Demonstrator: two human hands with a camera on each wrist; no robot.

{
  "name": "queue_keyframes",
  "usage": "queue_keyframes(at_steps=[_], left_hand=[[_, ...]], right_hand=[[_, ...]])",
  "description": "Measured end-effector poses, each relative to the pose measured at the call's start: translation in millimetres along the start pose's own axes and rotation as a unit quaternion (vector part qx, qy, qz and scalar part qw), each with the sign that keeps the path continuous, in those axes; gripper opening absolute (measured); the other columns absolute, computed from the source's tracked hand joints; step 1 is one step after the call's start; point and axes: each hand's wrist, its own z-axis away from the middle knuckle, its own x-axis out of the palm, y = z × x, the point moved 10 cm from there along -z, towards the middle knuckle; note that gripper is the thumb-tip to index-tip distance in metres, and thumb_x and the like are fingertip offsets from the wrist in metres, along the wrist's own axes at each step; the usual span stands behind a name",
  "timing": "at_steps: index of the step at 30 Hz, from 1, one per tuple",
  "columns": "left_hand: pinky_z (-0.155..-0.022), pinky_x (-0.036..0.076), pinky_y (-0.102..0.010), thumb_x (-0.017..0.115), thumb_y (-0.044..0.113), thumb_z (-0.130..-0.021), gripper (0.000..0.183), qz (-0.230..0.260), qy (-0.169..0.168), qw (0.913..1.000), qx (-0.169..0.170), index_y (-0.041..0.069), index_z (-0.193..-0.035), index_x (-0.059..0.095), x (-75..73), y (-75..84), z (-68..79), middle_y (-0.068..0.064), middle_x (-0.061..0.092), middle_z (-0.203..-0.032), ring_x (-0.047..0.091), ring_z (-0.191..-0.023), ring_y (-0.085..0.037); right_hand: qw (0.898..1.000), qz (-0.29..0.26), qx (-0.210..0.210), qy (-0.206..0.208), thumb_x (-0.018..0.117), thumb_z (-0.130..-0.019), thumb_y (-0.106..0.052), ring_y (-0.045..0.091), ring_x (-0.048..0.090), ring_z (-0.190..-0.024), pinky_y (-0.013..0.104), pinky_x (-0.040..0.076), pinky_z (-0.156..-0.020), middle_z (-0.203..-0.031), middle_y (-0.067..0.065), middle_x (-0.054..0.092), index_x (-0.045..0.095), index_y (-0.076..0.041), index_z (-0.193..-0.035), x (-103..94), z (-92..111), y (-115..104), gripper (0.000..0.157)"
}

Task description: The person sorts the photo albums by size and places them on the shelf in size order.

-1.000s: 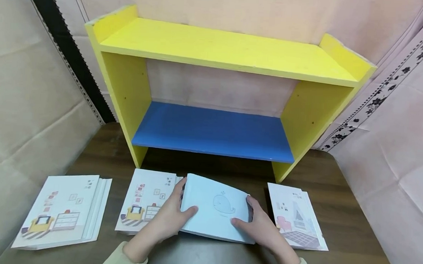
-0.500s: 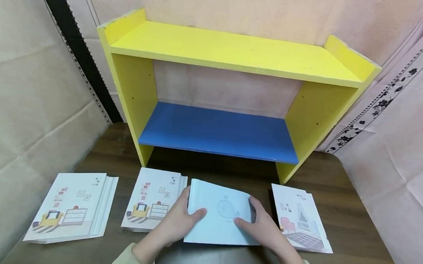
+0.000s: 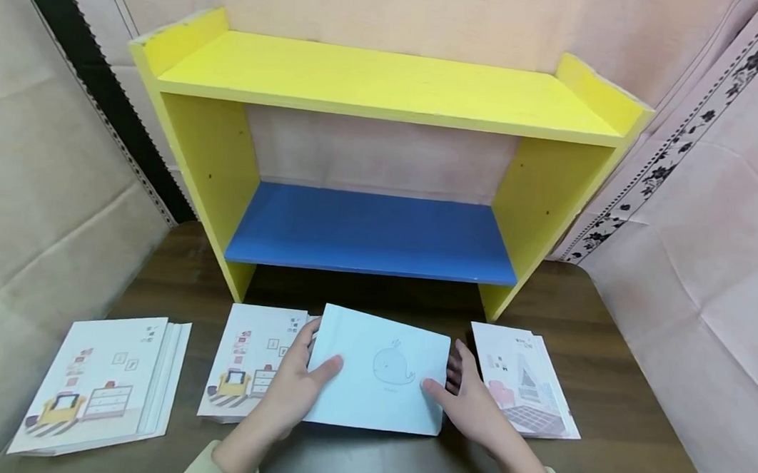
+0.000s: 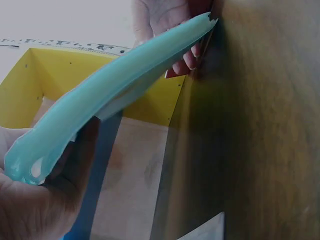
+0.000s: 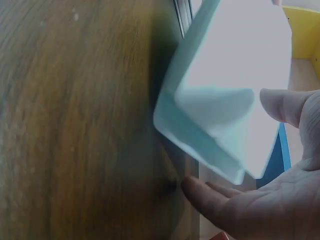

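Near the middle of the table (image 3: 626,421), I have one pale blue book (image 3: 377,401) between two bare hands, its cover facing up with one whale drawing (image 3: 393,364) on it. The left hand (image 3: 294,386) grips the book at its left edge, thumb over the cover and fingers behind. The right hand (image 3: 473,402) is loosely spread at the right edge: its one thumb lies at the cover, while its fingers stand beyond the edge, clear of it, so I count one firm hold and one light touch. The book is tilted; whether its near edge meets the table, I cannot tell.

Around it I count three piles of white books: a far-left pile (image 3: 91,386), a centre-left pile (image 3: 250,358) just beside and partly behind the left hand, and a right pile (image 3: 525,387) close to the right hand. At least three edges show in the far-left pile and two in the right pile; full counts are beyond what I can make out.

On the far side stands one shelf unit (image 3: 385,117) with two boards, a yellow board (image 3: 387,80) above and a blue board (image 3: 373,229) below, between two yellow side panels (image 3: 211,178). Farther out I see one black strip (image 3: 98,72) at the left and one floral band (image 3: 686,138) at the right.
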Motion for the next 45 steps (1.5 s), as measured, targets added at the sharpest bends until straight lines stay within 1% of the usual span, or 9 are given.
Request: queue_keyframes(at_steps=[7,16,22,28,32,36,39,42,45], left_hand=[[-0.091,0.048,-0.031,0.056,0.005,-0.097,0.058,0.049,0.005,0.9986,0.022,0.021,-0.146,0.031,-8.1,10.8,1.2,-0.003,0.052,-0.138,0.057,-0.112,-0.022],[-0.087,0.05,-0.03,0.054,0.01,-0.099,0.05,0.067,0.029,0.9965,0.04,0.023,-0.143,0.034,-26.0,19.2,4.6,0.0,0.053,-0.135,0.057,-0.108,-0.023],[-0.082,0.054,-0.035,0.053,0.013,-0.1,0.047,0.093,0.03,0.9946,0.036,0.024,-0.141,0.035,-27.9,17.9,4.1,-0.003,0.056,-0.129,0.06,-0.106,-0.026],[-0.082,0.054,-0.036,0.052,0.016,-0.1,0.045,0.129,0.026,0.9911,0.019,0.023,-0.141,0.035,-25.5,15.3,3.8,-0.006,0.055,-0.127,0.06,-0.107,-0.027],[-0.082,0.054,-0.036,0.052,0.018,-0.1,0.045,0.151,0.026,0.9881,0.007,0.023,-0.141,0.033,-24.6,14.9,4.2,-0.009,0.052,-0.127,0.059,-0.108,-0.028],[-0.082,0.054,-0.036,0.052,0.019,-0.101,0.046,0.143,0.022,0.9895,-0.001,0.024,-0.142,0.032,-24.6,16.9,4.7,-0.008,0.052,-0.127,0.059,-0.108,-0.028],[-0.083,0.053,-0.035,0.052,0.022,-0.101,0.049,0.113,0.018,0.9934,0.001,0.025,-0.144,0.03,-25.4,21.9,5.0,-0.006,0.052,-0.129,0.058,-0.108,-0.027],[-0.085,0.052,-0.037,0.053,0.023,-0.1,0.056,0.08,-0.003,0.9968,0.0,0.029,-0.148,0.025,-22.8,27.1,4.6,-0.004,0.048,-0.134,0.057,-0.109,-0.026],[-0.086,0.051,-0.038,0.058,0.023,-0.098,0.069,0.052,-0.047,0.9974,-0.014,0.032,-0.151,0.015,-15.0,28.0,4.9,-0.005,0.044,-0.139,0.059,-0.109,-0.025]], right_hand=[[0.999,-0.045,-0.007,-0.003,0.069,-0.089,-0.041,0.028,0.051,-0.122,0.044,0.049,-0.091,-0.142,0.018,0.043,0.0,-0.013,-0.155,4.2,-1,-1,0.099],[0.999,-0.054,0.001,-0.006,0.068,-0.088,-0.046,0.021,0.058,-0.11,0.04,0.05,-0.09,-0.13,0.015,0.054,0.007,-0.014,-0.154,11.5,-5,-3,0.095],[0.999,-0.05,-0.003,0.009,0.07,-0.088,-0.042,0.018,0.061,-0.094,0.032,0.049,-0.081,-0.107,0.009,0.062,0.016,-0.01,-0.152,8.8,-4,-4,0.09],[0.997,-0.079,-0.016,-0.007,0.068,-0.09,-0.039,0.019,0.064,-0.09,0.03,0.051,-0.077,-0.104,0.009,0.067,0.043,-0.005,-0.134,9.0,-2,-10,0.061],[0.994,-0.107,-0.024,-0.028,0.065,-0.093,-0.037,0.023,0.066,-0.087,0.034,0.053,-0.074,-0.108,0.01,0.069,0.05,-0.004,-0.124,8.7,1,-15,0.048],[0.991,-0.118,-0.042,-0.043,0.063,-0.094,-0.034,0.024,0.067,-0.089,0.035,0.054,-0.075,-0.115,0.011,0.067,0.045,-0.007,-0.13,8.7,5,-23,0.048],[0.989,-0.123,-0.058,-0.049,0.061,-0.096,-0.033,0.023,0.066,-0.095,0.032,0.054,-0.08,-0.121,0.01,0.064,0.04,-0.009,-0.132,9.9,7,-31,0.048],[0.989,-0.125,-0.077,-0.029,0.059,-0.097,-0.032,0.021,0.065,-0.101,0.028,0.052,-0.085,-0.123,0.008,0.063,0.038,-0.012,-0.133,5.8,8,-37,0.046],[0.989,-0.113,-0.099,0.012,0.056,-0.098,-0.032,0.019,0.064,-0.103,0.027,0.05,-0.088,-0.121,0.005,0.063,0.039,-0.014,-0.132,-4.0,9,-43,0.042]])
